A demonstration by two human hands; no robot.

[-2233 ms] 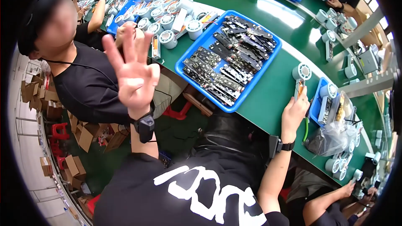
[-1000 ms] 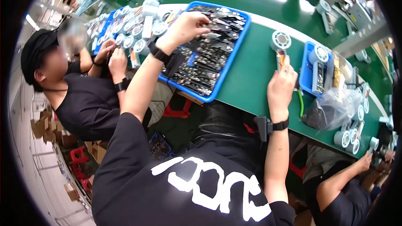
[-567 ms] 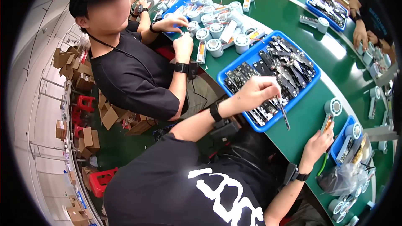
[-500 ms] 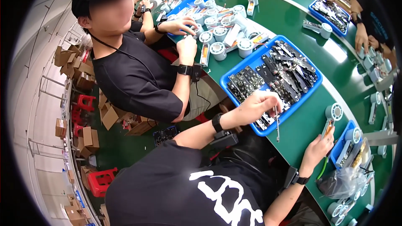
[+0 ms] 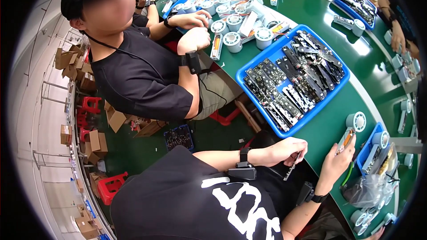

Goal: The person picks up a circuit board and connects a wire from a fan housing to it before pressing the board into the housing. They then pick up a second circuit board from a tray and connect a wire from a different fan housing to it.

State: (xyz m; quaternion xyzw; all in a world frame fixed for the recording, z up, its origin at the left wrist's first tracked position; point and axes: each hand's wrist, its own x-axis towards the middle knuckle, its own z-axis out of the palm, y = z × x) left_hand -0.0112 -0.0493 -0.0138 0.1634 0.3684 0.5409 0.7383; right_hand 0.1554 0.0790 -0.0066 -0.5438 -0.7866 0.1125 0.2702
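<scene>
My left hand (image 5: 282,152) is closed, thumb and fingers pinching one end of a narrow circuit board strip (image 5: 290,170) in front of my body, just off the table edge. My right hand (image 5: 337,159) grips the handle of a pale blue handheld fan housing (image 5: 356,122). Its round, vented head points away from me, and an orange part shows in the open handle. Beyond my left hand stands a blue tray (image 5: 272,130) piled with similar dark and silvery strips.
A co-worker in black (image 5: 142,66) sits to the left, hands by many pale blue fan housings (image 5: 232,42). A small blue tray (image 5: 365,151) and a clear plastic bag (image 5: 365,193) lie right of my right hand. A green table (image 5: 320,126) curves away.
My left hand has come back from over the blue tray toward my body, still holding the circuit board strip. My right hand keeps the fan housing in nearly the same place.
</scene>
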